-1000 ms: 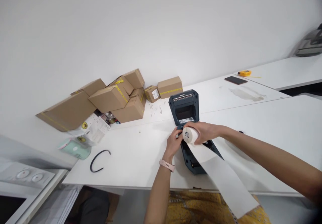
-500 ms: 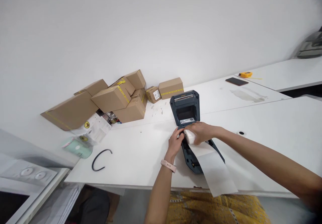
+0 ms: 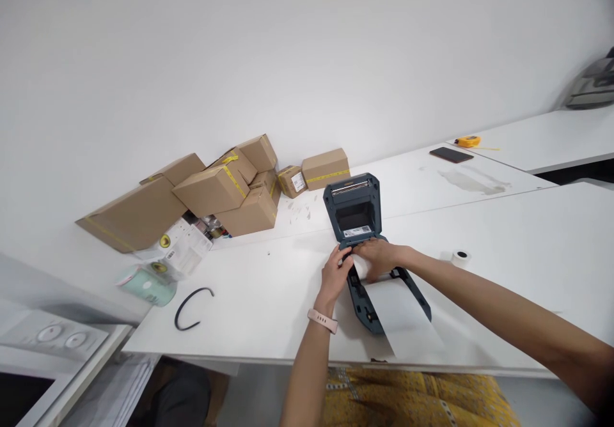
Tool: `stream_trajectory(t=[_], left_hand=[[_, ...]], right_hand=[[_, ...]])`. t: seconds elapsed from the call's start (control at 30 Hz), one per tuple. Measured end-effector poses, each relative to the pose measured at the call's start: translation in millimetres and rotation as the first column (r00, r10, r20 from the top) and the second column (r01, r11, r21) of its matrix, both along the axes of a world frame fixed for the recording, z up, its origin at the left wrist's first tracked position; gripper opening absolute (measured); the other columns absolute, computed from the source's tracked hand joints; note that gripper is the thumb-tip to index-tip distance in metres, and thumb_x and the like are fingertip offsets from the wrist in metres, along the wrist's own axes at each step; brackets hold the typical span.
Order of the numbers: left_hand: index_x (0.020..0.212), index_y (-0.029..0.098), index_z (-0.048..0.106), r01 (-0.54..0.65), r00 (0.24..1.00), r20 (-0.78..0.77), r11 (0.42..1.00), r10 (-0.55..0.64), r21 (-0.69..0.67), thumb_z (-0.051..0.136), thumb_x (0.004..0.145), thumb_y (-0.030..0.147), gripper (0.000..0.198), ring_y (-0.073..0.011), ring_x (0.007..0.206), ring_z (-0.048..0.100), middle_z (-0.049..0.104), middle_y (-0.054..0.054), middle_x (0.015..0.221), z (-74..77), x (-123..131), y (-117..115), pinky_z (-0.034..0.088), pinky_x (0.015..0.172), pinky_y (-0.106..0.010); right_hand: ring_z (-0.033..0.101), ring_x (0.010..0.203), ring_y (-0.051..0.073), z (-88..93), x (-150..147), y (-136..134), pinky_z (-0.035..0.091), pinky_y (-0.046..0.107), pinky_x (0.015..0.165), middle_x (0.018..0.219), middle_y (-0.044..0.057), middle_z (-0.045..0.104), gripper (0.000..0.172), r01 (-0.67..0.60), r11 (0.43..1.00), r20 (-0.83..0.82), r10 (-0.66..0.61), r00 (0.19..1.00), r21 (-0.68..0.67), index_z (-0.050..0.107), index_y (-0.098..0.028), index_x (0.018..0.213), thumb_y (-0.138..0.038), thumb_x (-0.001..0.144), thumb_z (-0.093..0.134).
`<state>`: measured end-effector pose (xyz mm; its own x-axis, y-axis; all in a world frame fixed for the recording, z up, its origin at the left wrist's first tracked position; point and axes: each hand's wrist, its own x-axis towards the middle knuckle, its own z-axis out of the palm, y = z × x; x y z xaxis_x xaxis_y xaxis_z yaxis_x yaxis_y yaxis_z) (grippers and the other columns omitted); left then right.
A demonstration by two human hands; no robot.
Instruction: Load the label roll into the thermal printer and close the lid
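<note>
A dark label printer [image 3: 352, 200] stands on the white table with its lid raised. Inside its body sits a white label roll [image 3: 361, 267], partly covered by fingers. My right hand [image 3: 377, 257] is closed over the roll from above, pressed down in the printer. At the printer's left edge, near the hinge, my left hand [image 3: 334, 275] grips the side of the body, fingers bent. From the roll a wide strip of white label paper [image 3: 403, 315] runs over the printer's front towards me.
Brown cardboard boxes [image 3: 215, 187] are piled at the back left. A small white roll [image 3: 460, 258] stands to the right of the printer. Farther back lie a phone [image 3: 451, 154] and a yellow tape measure [image 3: 468, 141]. A black curved band [image 3: 180, 309] and a mint-green container [image 3: 148, 286] are at left.
My right hand has lowered the label roll deeper into the printer. The paper strip has shifted and lies flatter over the front. My left hand stays at the left edge.
</note>
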<state>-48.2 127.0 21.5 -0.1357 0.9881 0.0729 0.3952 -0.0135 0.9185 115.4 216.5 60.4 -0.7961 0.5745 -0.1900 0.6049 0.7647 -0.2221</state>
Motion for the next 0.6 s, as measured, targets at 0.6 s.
stream_trajectory(t=[0.6], left_hand=[[0.146, 0.022, 0.052, -0.046, 0.989, 0.143, 0.998, 0.041, 0.034, 0.046, 0.099, 0.046, 0.053, -0.0234, 0.146, 0.041, 0.047, -0.008, 0.157, -13.0, 23, -11, 0.03, 0.122, -0.039]], right_hand=[[0.06, 0.126, 0.042, 7.1, 0, -3, 0.047, 0.05, 0.104, 0.134, 0.019, 0.065, 0.087, 0.016, 0.999, -0.023, -0.017, 1.0, -0.028, 0.06, -0.016, 0.136, -0.041, 0.057, 0.085]])
